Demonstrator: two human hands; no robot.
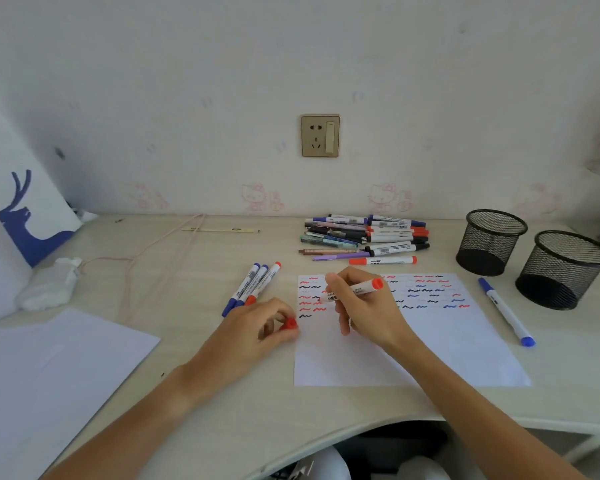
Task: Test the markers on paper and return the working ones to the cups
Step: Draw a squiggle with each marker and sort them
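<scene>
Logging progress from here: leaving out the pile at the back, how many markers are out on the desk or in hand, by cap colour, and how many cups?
Red-capped markers: 3, namely one in the right hand, one left of the test sheet, one in front of the pile.
Blue-capped markers: 3, two left of the sheet, one beside the cups.
Mesh cups: 2.
Total: 8.

Just one cam here, head-mounted, wide-angle, so no 2nd view to overlap with. It looks fwd and down over the bench [194, 341] from the seated person's side, facing the wall [187, 81] w/ the socket [320, 135] about dead center. Pretty close in: both forearms run up from the bottom edge, and the bench's near edge curves across the lower frame. Edges bend a bit from the wide lens.
</scene>
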